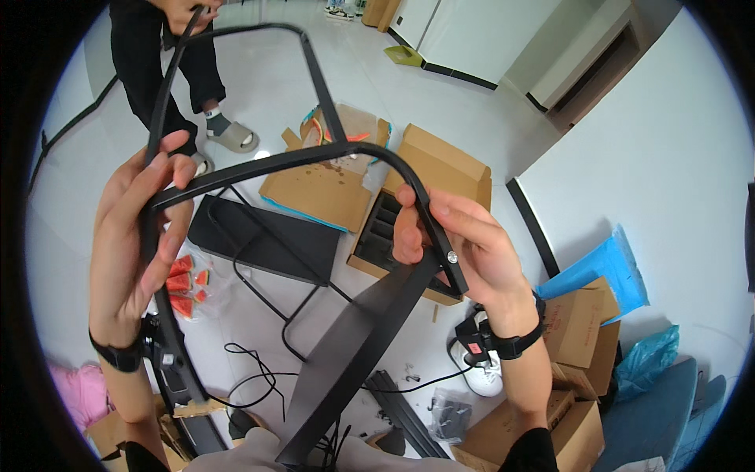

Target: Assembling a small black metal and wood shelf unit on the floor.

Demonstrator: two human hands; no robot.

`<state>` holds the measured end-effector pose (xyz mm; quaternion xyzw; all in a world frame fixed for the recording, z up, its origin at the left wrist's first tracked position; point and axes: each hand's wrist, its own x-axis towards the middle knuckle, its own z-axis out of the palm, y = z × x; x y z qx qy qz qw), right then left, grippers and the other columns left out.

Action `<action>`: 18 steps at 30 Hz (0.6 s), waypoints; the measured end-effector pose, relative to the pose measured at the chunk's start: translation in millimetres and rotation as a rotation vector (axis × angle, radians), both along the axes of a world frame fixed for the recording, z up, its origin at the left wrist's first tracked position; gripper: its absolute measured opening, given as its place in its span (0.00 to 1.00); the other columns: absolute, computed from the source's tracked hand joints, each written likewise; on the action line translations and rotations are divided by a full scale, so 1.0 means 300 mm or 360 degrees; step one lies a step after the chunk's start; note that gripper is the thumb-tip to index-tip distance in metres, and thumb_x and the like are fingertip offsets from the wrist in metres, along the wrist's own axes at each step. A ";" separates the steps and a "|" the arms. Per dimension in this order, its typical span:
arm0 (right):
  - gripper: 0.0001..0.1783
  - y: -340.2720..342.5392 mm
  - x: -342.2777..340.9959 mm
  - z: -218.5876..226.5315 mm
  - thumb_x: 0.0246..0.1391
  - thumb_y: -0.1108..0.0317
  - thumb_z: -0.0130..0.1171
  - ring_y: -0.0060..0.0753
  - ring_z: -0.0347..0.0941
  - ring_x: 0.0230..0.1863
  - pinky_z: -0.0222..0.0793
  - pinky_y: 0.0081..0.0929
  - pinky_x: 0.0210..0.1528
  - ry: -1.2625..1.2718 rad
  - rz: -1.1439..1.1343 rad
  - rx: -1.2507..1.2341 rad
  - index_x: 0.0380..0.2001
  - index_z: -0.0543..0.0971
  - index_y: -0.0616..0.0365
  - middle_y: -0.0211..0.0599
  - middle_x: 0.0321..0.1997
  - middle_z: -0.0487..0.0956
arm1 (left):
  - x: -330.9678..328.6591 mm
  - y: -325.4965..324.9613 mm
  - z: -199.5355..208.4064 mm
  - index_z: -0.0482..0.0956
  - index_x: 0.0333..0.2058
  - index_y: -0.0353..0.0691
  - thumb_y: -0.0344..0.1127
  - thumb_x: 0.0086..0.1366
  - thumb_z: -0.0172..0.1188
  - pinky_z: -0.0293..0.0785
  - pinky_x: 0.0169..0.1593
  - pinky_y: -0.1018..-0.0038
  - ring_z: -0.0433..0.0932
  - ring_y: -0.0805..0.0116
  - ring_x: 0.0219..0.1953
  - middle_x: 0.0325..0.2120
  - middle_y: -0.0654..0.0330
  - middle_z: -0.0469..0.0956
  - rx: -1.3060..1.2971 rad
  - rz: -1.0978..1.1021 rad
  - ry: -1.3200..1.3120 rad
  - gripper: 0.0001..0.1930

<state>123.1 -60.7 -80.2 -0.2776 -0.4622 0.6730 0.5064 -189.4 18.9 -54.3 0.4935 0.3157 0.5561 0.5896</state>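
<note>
A black metal tube frame (267, 166) is held up in front of me, with a bent upper loop and a crossbar. My left hand (130, 220) grips its left corner, where the crossbar meets a long side tube. On the opposite side, my right hand (476, 240) closes round the curved tube, fingers and thumb on either side. A silver bolt head (452, 257) shows just below those right fingers. From there a dark flat panel (354, 346) slants down toward my lap. At the top left, another person's hand (185, 12) is at the far end of the frame.
Beneath the frame lie a black board (275, 244) and an open cardboard box (366, 252) with black foam. Watermelon slices (181, 283) sit on plastic at left. Loose cables (263, 377) and black bars (405, 417) lie near my feet. Cartons (578, 330) stand at right.
</note>
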 end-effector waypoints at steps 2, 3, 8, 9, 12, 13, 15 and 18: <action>0.17 0.000 -0.031 -0.005 0.69 0.61 0.46 0.34 0.71 0.42 0.66 0.31 0.49 0.0051 -0.0023 0.0025 0.52 0.70 0.63 0.43 0.40 0.77 | -0.028 0.073 -0.056 0.62 0.54 0.22 0.35 0.75 0.44 0.54 0.07 0.86 0.60 0.82 0.09 0.31 0.60 0.69 0.0024 -0.0283 -0.0006 0.19; 0.18 0.012 -0.039 -0.014 0.69 0.60 0.47 0.34 0.71 0.42 0.66 0.32 0.49 0.0065 -0.0020 0.0080 0.52 0.70 0.62 0.42 0.39 0.77 | -0.037 0.114 -0.071 0.65 0.53 0.24 0.37 0.76 0.45 0.52 0.07 0.86 0.60 0.83 0.09 0.29 0.61 0.69 0.0028 -0.0296 0.0003 0.18; 0.18 0.028 -0.017 -0.098 0.66 0.61 0.53 0.34 0.69 0.46 0.65 0.32 0.53 0.0389 0.0106 0.0172 0.53 0.69 0.61 0.36 0.43 0.76 | 0.002 0.292 -0.096 0.72 0.52 0.24 0.45 0.77 0.45 0.60 0.17 0.92 0.59 0.88 0.12 0.18 0.65 0.69 0.0016 -0.0816 0.0025 0.24; 0.17 0.029 0.011 -0.112 0.66 0.66 0.53 0.34 0.69 0.49 0.65 0.33 0.55 0.0489 0.0163 0.0153 0.54 0.68 0.61 0.34 0.44 0.76 | 0.014 0.316 -0.132 0.70 0.54 0.24 0.45 0.77 0.43 0.66 0.24 0.91 0.68 0.83 0.19 0.25 0.59 0.74 -0.0045 -0.0872 -0.0032 0.25; 0.13 -0.019 0.090 -0.125 0.67 0.68 0.52 0.36 0.71 0.50 0.64 0.34 0.57 0.0347 -0.0243 0.0002 0.51 0.70 0.61 0.35 0.43 0.76 | 0.184 0.133 -0.189 0.62 0.63 0.24 0.49 0.77 0.40 0.75 0.52 0.80 0.80 0.57 0.50 0.54 0.40 0.74 -0.0259 -0.0759 -0.0176 0.31; 0.11 -0.008 0.082 -0.126 0.66 0.70 0.52 0.37 0.72 0.49 0.65 0.35 0.57 0.0294 -0.0285 0.0104 0.48 0.72 0.63 0.36 0.41 0.77 | 0.125 0.098 -0.255 0.58 0.65 0.26 0.55 0.75 0.39 0.70 0.59 0.72 0.74 0.51 0.57 0.60 0.40 0.67 -0.0192 -0.0715 -0.0037 0.35; 0.08 0.057 0.005 -0.095 0.66 0.72 0.52 0.39 0.75 0.45 0.69 0.36 0.57 0.0406 -0.0272 0.0291 0.41 0.74 0.67 0.41 0.39 0.78 | -0.040 0.000 -0.262 0.55 0.67 0.28 0.61 0.73 0.37 0.65 0.66 0.63 0.67 0.45 0.64 0.66 0.39 0.60 -0.0097 -0.0727 0.0162 0.40; 0.09 0.062 -0.027 -0.061 0.66 0.76 0.50 0.40 0.78 0.41 0.73 0.38 0.54 0.0601 -0.0283 0.0478 0.35 0.75 0.73 0.48 0.36 0.79 | -0.173 -0.193 -0.159 0.51 0.70 0.42 0.67 0.71 0.29 0.51 0.71 0.48 0.51 0.49 0.72 0.71 0.47 0.51 0.0970 -0.0061 0.1233 0.41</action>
